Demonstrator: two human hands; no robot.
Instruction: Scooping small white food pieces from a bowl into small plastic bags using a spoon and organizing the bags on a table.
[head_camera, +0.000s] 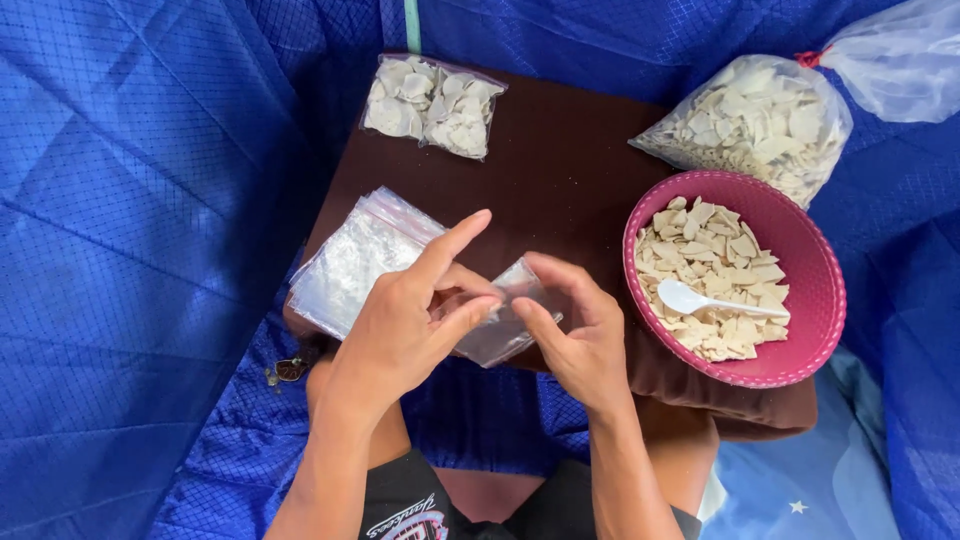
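Observation:
Both hands meet over the brown board (560, 170) around one small clear plastic bag (500, 335). My left hand (405, 325) pinches the bag's left side with thumb and fingers, index finger stretched out. My right hand (575, 335) pinches its right side near the mouth. The bag looks empty. Just left of it lies a stack of clear empty bags (350, 265).
A pink bowl (815, 300) of pale chips with a white plastic spoon (710, 301) sits at the right. Behind it lies a large clear bag of chips (760, 120). A small filled bag (432, 105) lies at the back. Blue quilted fabric (140, 250) surrounds the board.

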